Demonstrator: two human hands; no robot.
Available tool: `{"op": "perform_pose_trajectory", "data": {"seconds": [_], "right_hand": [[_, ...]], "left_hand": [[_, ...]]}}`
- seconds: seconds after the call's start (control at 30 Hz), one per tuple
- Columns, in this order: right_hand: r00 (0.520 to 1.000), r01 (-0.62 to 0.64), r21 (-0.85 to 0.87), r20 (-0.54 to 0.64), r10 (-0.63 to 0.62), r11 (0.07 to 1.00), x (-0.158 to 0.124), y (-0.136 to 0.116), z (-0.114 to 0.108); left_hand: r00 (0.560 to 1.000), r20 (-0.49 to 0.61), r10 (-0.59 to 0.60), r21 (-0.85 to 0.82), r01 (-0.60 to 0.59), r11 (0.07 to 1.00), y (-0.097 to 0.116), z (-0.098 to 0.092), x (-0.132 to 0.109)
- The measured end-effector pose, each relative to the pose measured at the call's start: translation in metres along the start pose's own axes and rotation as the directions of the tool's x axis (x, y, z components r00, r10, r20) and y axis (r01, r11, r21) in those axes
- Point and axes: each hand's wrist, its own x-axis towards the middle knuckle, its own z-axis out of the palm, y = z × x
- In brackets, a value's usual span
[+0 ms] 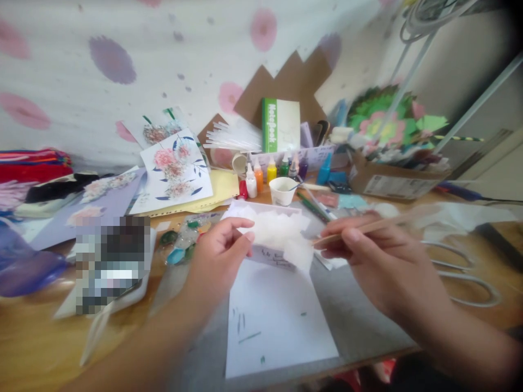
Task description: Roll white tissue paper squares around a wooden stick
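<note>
My right hand point(379, 261) grips a flat wooden stick point(382, 222) between thumb and fingers. The stick's tip is close to the right side of some fluffy white material point(273, 227), perhaps cotton or tissue. That material sits in or on a pale lilac paper box point(274, 257) with handwriting on its front. At the box's left side is my left hand point(218, 250), thumb and index finger slightly apart with nothing visible between them. Below the box lies a white paper sheet point(281, 326) with a few small green marks or scraps.
A white cup point(283, 191) and several paint bottles point(271, 171) stand behind the box. Scissors point(469, 288) lie to the right, a cardboard box point(402, 179) behind them. On the left are a blurred-out phone-like object point(112, 267), floral sheets point(175, 171) and green gem-like pieces point(186, 239).
</note>
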Motion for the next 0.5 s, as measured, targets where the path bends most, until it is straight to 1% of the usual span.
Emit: {"op": "perform_pose_trajectory", "data": {"seconds": [0.03,0.07,0.1,0.13,0.17,0.2,0.23,0.27,0.3,0.4,0.5], "right_hand": [[0.999,0.003,0.025,0.036,-0.003,1.0,-0.002,-0.002,0.002],[0.998,0.002,0.038,0.069,-0.004,0.999,-0.004,-0.004,0.004],[0.995,0.002,0.035,0.101,-0.006,0.999,-0.006,-0.006,0.006],[0.992,0.004,0.018,0.128,-0.006,1.0,-0.008,-0.007,0.008],[0.988,0.006,-0.005,0.154,-0.005,1.0,-0.01,-0.009,0.01],[0.983,0.011,-0.031,0.182,-0.005,0.999,-0.011,-0.01,0.012],[0.978,0.015,-0.051,0.207,-0.004,0.999,-0.012,-0.01,0.013],[0.975,0.021,-0.061,0.222,-0.007,0.998,-0.012,-0.01,0.014],[0.973,0.029,-0.063,0.229,-0.014,0.998,-0.012,-0.01,0.015],[0.977,0.059,-0.079,0.209,-0.042,0.995,-0.012,-0.009,0.015],[0.98,0.102,-0.119,0.185,-0.079,0.988,-0.013,-0.01,0.016]], "left_hand": [[0.999,0.016,0.045,-0.033,-0.044,0.998,0.001,0.001,-0.004],[0.995,0.06,0.075,-0.091,-0.07,0.993,0.002,0.003,-0.008],[0.987,0.134,0.088,-0.167,-0.065,0.984,0.001,0.005,-0.012],[0.97,0.232,0.079,-0.242,-0.021,0.97,0.0,0.008,-0.016],[0.94,0.336,0.054,-0.295,0.05,0.954,-0.002,0.01,-0.019],[0.905,0.424,0.023,-0.32,0.126,0.939,-0.004,0.012,-0.021],[0.877,0.481,-0.008,-0.324,0.185,0.928,-0.007,0.014,-0.022],[0.862,0.505,-0.033,-0.317,0.221,0.922,-0.009,0.015,-0.023],[0.861,0.507,-0.047,-0.311,0.234,0.921,-0.011,0.016,-0.024],[0.874,0.484,-0.055,-0.344,0.247,0.906,-0.015,0.017,-0.023],[0.87,0.487,-0.078,-0.381,0.292,0.878,-0.013,0.017,-0.023]]}}
